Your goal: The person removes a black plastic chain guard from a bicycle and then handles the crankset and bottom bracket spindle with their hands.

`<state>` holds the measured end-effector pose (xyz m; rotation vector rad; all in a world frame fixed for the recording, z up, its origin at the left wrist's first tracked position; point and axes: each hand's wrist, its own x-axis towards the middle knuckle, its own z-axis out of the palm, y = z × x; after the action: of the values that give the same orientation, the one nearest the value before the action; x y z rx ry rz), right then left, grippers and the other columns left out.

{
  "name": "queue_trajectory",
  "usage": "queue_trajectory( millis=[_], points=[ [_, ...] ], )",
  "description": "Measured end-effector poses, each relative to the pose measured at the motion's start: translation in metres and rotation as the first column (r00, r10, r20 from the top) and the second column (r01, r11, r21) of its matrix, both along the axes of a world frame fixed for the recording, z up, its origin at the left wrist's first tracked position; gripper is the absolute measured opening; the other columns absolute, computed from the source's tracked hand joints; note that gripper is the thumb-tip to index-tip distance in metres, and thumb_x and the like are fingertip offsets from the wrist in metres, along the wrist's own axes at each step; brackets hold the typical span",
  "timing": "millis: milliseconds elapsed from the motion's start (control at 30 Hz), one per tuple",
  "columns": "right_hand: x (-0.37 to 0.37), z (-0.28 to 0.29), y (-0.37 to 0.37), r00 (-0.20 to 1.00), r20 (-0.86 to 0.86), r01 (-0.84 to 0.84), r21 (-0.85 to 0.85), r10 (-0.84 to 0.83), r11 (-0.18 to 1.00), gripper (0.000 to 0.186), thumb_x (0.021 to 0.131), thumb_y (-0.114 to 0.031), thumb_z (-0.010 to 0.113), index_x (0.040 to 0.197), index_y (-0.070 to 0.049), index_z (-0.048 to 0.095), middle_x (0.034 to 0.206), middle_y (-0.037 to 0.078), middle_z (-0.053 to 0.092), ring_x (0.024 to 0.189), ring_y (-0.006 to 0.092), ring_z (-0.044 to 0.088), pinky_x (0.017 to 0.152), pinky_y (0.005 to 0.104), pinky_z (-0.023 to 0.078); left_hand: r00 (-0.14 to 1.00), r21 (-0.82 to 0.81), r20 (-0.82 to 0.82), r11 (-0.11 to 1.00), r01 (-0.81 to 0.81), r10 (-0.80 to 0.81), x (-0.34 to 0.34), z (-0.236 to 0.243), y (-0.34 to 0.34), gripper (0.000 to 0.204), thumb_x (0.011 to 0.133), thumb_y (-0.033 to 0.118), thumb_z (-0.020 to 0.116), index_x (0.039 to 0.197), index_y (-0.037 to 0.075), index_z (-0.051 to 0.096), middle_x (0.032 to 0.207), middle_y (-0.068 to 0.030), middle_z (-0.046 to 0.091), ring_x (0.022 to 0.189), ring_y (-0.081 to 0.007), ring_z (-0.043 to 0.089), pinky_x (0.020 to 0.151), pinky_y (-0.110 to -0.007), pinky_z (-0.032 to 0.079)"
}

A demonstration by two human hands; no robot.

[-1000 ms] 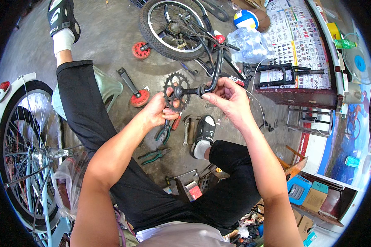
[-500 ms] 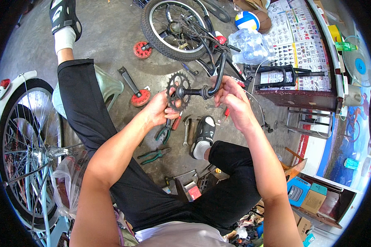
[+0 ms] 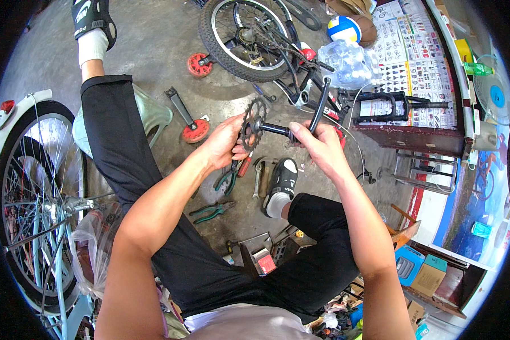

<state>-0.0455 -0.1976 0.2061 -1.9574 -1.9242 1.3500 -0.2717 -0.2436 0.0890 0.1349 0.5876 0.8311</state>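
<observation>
A black one-piece bicycle crank [image 3: 276, 129] with a toothed chainring [image 3: 259, 107] is held up level between my hands, above the floor. My left hand [image 3: 224, 143] is closed on the chainring's left side, some fingers hidden behind it. My right hand [image 3: 324, 149] pinches the other end of the axle, near the bend, with the thumb on top. From there the crank arm [image 3: 321, 105] rises up and slightly right. Below the hands lie pliers with dark green handles [image 3: 228, 180], a second pair of pliers [image 3: 212, 212] and a wrench [image 3: 258, 180].
A small bicycle [image 3: 249, 39] lies on its side ahead, near red training wheels [image 3: 196, 131]. A larger bicycle wheel [image 3: 34, 198] stands at left. At right, a black fork [image 3: 385, 106] rests on a table [image 3: 413, 136]. Bottled water [image 3: 348, 65] sits beyond the frame.
My right hand has gone from loosely spread fingers beside the crank to a grip near its bend. The crank has shifted right and its arm has turned; my left hand keeps hold of the chainring.
</observation>
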Motion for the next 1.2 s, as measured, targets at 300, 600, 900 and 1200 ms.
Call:
queue_trajectory(
  millis=[300,600,900,1200],
  points=[
    [-0.008,0.011,-0.005,0.941,-0.336,0.035,-0.042,-0.047,0.998,0.058,0.083,-0.023,0.081,0.13,-0.003,0.053,0.112,0.004,0.06,0.102,0.0105,0.057,0.09,0.0273,0.046,0.999,-0.037,0.022,0.999,-0.039,0.04,0.005,-0.012,-0.001,0.035,0.103,0.049,0.055,0.096,0.016,0.055,0.064,0.0034,0.051,0.043,-0.0055,0.028,0.041,-0.024,0.02],
    [-0.006,0.008,-0.002,0.919,-0.347,0.136,-0.167,-0.187,0.977,0.031,0.092,-0.03,0.069,0.108,-0.004,0.066,0.092,0.003,0.066,0.084,0.0133,0.063,0.079,0.0295,0.049,1.0,0.085,0.001,0.996,-0.008,0.008,0.005,-0.018,-0.002,0.03,0.104,0.045,0.053,0.099,0.015,0.056,0.068,0.0028,0.051,0.045,-0.005,0.029,0.04,-0.023,0.02],
    [-0.016,0.001,-0.012,0.906,-0.378,0.205,-0.004,-0.192,0.979,0.043,0.089,-0.031,0.078,0.116,-0.002,0.062,0.093,0.004,0.067,0.082,0.0127,0.064,0.078,0.0289,0.05,0.998,0.023,-0.06,0.999,-0.035,0.036,0.004,-0.009,0.0,0.026,0.106,0.04,0.049,0.097,0.017,0.054,0.066,0.0047,0.047,0.045,-0.0053,0.027,0.041,-0.024,0.02],
    [0.004,-0.003,-0.004,0.958,-0.223,0.12,-0.253,-0.179,0.96,0.071,0.083,-0.03,0.085,0.137,-0.001,0.049,0.126,0.014,0.06,0.098,0.0149,0.061,0.084,0.0301,0.051,0.995,0.032,-0.088,0.999,-0.034,0.037,0.005,-0.005,0.001,0.026,0.105,0.043,0.053,0.094,0.02,0.052,0.063,0.0087,0.029,0.048,-0.0051,0.023,0.043,-0.023,0.019]
  ],
)
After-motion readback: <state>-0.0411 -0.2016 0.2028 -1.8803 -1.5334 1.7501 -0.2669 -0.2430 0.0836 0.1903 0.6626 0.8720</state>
